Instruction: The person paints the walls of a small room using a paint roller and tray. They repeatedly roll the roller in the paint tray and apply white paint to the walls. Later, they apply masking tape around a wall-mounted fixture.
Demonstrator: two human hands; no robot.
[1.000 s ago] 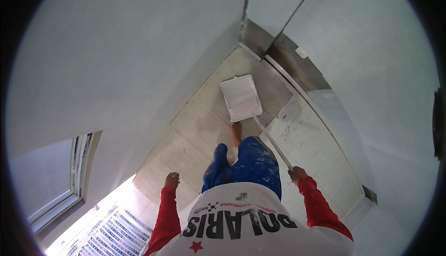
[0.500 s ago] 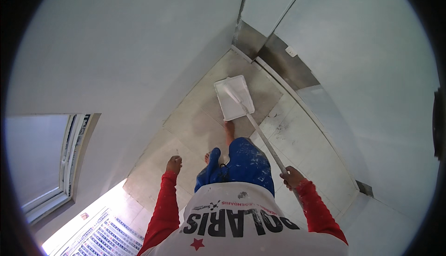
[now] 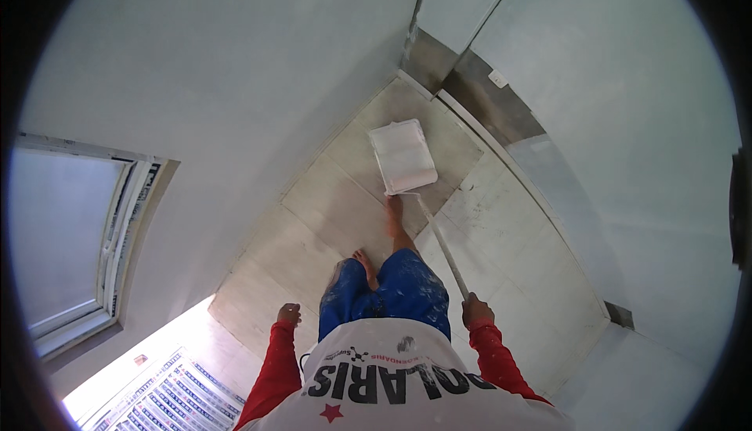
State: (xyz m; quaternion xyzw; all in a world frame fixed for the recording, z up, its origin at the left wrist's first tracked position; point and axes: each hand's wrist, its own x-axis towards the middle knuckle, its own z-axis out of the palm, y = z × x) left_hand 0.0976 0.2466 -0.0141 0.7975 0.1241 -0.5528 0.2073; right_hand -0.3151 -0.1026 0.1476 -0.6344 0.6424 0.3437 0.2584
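My right hand (image 3: 477,311) is closed round a long pale paint roller pole (image 3: 446,247). The pole slants down and away to the near edge of a white paint tray (image 3: 381,161) on the floor. Its bent wire frame meets the tray there; the roller head is hard to tell from the white paint. My left hand (image 3: 289,314) hangs at my left side, fingers curled, with nothing visible in it. One bare foot (image 3: 394,200) is right beside the tray's near edge.
Pale walls meet in a corner beyond the tray. A framed window (image 3: 117,251) is in the left wall. Bare grey patches (image 3: 493,98) and a small white outlet (image 3: 498,79) show on the right wall. Large tiles (image 3: 313,220) cover the floor; printed sheeting (image 3: 172,392) lies lower left.
The roller has been drawn back from the middle of the tray to its near edge. My right hand has shifted left, and my left hand has dropped lower, its fingers more curled.
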